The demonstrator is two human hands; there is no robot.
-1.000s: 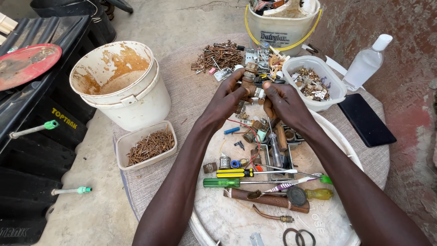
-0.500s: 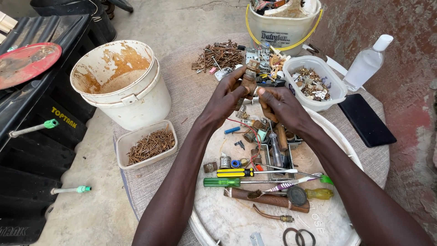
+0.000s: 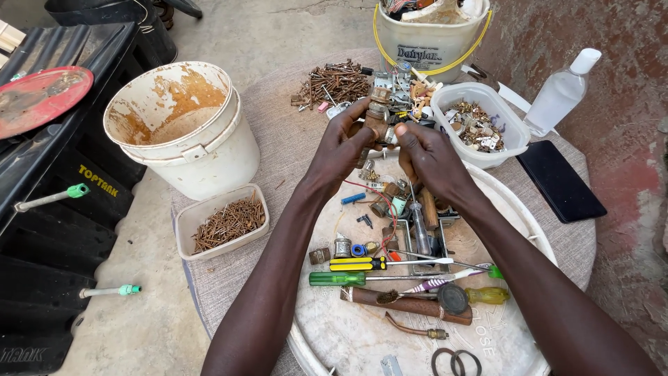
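Your left hand (image 3: 341, 146) and right hand (image 3: 428, 157) now sit a little higher over the counter (image 3: 278, 139) than a second ago, lifted toward the nail heap (image 3: 334, 82). Both sets of fingers are closed on the small brass fitting (image 3: 379, 118), which you hold between them above the round white tray (image 3: 327, 327). A moment ago the fitting was lower and the hands closer together; now your left thumb rides on its upper part, which suggests you are turning or pulling it. Below your wrists lie the yellow screwdriver (image 3: 358, 264) and the green screwdriver (image 3: 337, 278). The tub of small parts (image 3: 476, 125) stands just beside your right hand.
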